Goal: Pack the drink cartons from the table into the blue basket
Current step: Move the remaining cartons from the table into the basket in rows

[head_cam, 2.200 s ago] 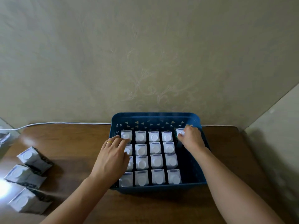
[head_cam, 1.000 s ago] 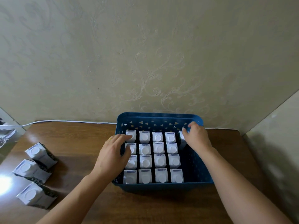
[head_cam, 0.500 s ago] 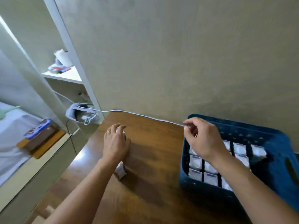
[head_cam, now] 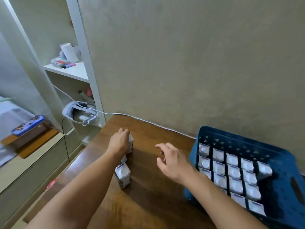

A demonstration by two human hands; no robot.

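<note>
1. The blue basket [head_cam: 279, 156] sits at the lower right of the frame on the brown wooden surface [head_cam: 148, 195], and it is already mostly packed. White drink cartons [head_cam: 232, 172] stand upright in it in neat rows, filling four columns, with one carton [head_cam: 264, 169] begun in a fifth column at the basket's right side.

2. The dark strip of basket floor below that lone carton looks unfilled, so there seems to be room for a few more.

3. Cartons remain on the surface at centre frame. One near carton [head_cam: 123, 176] stands free, just below the left forearm. A far carton [head_cam: 130, 143] is under the left hand [head_cam: 119, 142]. A third appears to sit between them, mostly hidden by the wrist.

4. The left hand lies over the far carton with its fingers curled down around it, so it appears to be gripping it, though the contact side is hidden.

5. The right hand [head_cam: 171, 160] hovers above the surface between the loose cartons and the basket, fingers spread and loosely bent, holding nothing.

6. Judged from this, the task is near its end: the few loose cartons still have to go into the open column.
</note>
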